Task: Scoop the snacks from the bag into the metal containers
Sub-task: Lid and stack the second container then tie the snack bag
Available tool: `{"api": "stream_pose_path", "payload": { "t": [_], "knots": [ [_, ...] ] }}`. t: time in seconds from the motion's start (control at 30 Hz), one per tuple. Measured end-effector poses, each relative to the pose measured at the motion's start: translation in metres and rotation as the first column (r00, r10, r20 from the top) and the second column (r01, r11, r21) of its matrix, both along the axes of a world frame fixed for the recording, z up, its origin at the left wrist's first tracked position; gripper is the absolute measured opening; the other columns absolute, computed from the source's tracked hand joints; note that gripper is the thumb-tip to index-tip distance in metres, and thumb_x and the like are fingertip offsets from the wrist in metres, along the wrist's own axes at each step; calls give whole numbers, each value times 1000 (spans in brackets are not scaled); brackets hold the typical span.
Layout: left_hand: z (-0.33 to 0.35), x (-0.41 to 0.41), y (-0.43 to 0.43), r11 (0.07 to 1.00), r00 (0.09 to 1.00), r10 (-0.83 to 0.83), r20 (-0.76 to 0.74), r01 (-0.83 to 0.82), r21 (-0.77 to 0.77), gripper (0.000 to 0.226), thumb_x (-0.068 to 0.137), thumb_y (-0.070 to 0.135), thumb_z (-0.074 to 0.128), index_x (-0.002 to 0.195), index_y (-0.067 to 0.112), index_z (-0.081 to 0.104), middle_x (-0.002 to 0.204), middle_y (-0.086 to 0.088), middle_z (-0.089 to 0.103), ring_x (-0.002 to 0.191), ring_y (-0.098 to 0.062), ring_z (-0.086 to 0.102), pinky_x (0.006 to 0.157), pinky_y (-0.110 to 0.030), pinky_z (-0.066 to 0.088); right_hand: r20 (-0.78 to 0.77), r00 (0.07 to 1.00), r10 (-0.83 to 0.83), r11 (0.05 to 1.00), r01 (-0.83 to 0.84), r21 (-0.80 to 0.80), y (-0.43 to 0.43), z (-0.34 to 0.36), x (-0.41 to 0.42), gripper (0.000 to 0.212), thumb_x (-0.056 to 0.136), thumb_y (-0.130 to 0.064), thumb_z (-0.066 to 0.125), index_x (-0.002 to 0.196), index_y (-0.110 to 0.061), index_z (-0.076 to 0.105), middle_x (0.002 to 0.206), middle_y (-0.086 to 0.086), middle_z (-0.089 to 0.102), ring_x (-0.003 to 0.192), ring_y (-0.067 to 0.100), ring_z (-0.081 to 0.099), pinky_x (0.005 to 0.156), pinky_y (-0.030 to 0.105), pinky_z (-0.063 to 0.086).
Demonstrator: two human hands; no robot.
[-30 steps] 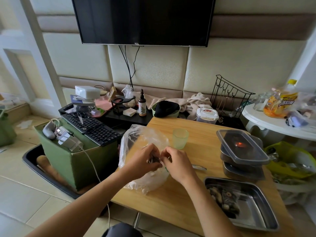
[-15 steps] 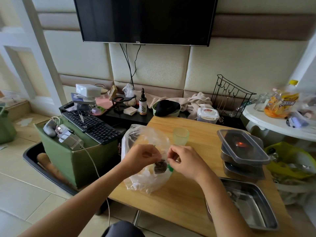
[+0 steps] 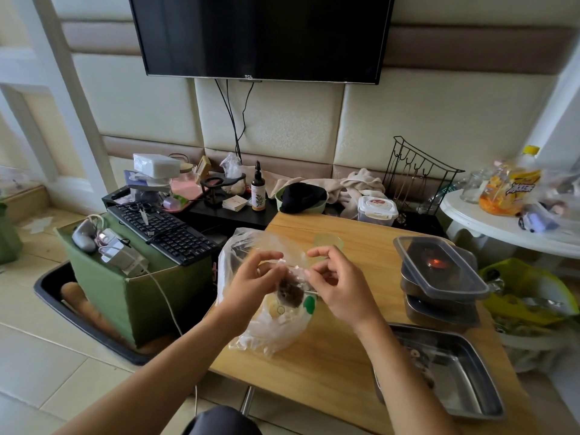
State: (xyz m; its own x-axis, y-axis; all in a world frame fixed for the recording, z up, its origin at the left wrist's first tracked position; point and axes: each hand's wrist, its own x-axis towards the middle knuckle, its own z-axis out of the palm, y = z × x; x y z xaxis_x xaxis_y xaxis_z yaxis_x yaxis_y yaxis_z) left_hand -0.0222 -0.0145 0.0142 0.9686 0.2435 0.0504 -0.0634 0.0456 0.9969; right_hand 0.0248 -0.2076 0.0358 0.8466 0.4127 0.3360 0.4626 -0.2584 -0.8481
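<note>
Fingers (image 3: 270,255) of the left hand (image 3: 251,277) and right hand (image 3: 340,287) are curled, thumbs and forefingers pinching clear plastic film (image 3: 294,269) around a dark snack (image 3: 290,295) just above the plastic bag (image 3: 266,328), forearms reaching in from the near side, hands facing each other. On the wooden table (image 3: 329,365) that bag slumps open, and the metal tray (image 3: 470,400) right of the bag already holds a few pieces. Done well, I judge, the step calls for keeping the clump over the bag until the film is steady, then carrying it level and low to the tray so nothing drops.
</note>
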Motion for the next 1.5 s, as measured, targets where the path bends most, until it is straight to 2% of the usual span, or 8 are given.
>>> {"api": "stream_pose_path", "payload": {
  "t": [0.13,0.47,0.6,0.83,0.93,1.03,1.17,1.5],
  "knots": [
    [-4,2,-20,996,996,82,33,-81,-25,19,101,18,65,120,21,64,97,-5,73,96,-18,72,93,-43,59,-258,966,-4,1000,2,-10,5,-14,0,21,92,-44,77,103,-28,71,98,-7,75,95,8,70,84,31,60],
    [-19,10,-58,918,976,217,-31,-215,-333,23,99,21,67,121,18,61,102,-11,75,88,-24,77,73,-39,63,-689,722,62,864,307,399,11,-18,-4,11,94,-25,73,98,-15,75,97,6,78,87,17,69,74,28,50],
    [-26,12,-61,921,973,226,-44,-228,-317,31,94,30,73,122,22,63,99,1,77,96,-21,75,83,-40,59,-685,729,-6,858,356,371,12,-21,-5,11,96,-26,73,95,-16,77,94,2,79,89,15,70,73,26,52],
    [-41,14,-77,883,955,284,-90,-297,-364,30,95,22,73,122,23,59,101,0,73,87,-4,72,66,-15,53,-776,621,-108,816,501,287,15,-44,1,14,92,-26,78,85,-14,80,91,3,81,100,27,71,87,40,53],
    [-46,15,-80,898,961,265,-79,-276,-343,37,93,21,76,125,21,58,88,7,76,87,-9,75,69,-19,57,-742,643,-188,826,512,234,20,-47,2,17,93,-28,77,83,-15,80,89,2,80,98,26,72,95,44,55],
    [-45,17,-77,898,954,290,-69,-297,-324,37,92,16,77,124,20,58,86,2,77,85,-7,75,67,-17,56,-698,688,-199,832,495,251,24,-44,1,19,96,-26,74,84,-11,78,86,4,79,91,23,71,90,41,56],
    [-42,21,-74,895,955,289,-64,-293,-336,41,91,16,77,126,19,55,90,2,79,95,-12,74,81,-27,57,-630,742,-230,835,482,264,28,-41,2,19,98,-22,70,87,-8,76,81,0,77,75,9,66,72,26,54],
    [-39,20,-67,903,954,289,-80,-299,-308,48,88,23,82,127,20,56,92,1,79,99,-19,75,95,-45,59,-544,792,-276,830,482,281,28,-40,3,15,99,-22,71,89,-12,77,82,-1,78,71,1,69,61,13,51]
  ]
}}
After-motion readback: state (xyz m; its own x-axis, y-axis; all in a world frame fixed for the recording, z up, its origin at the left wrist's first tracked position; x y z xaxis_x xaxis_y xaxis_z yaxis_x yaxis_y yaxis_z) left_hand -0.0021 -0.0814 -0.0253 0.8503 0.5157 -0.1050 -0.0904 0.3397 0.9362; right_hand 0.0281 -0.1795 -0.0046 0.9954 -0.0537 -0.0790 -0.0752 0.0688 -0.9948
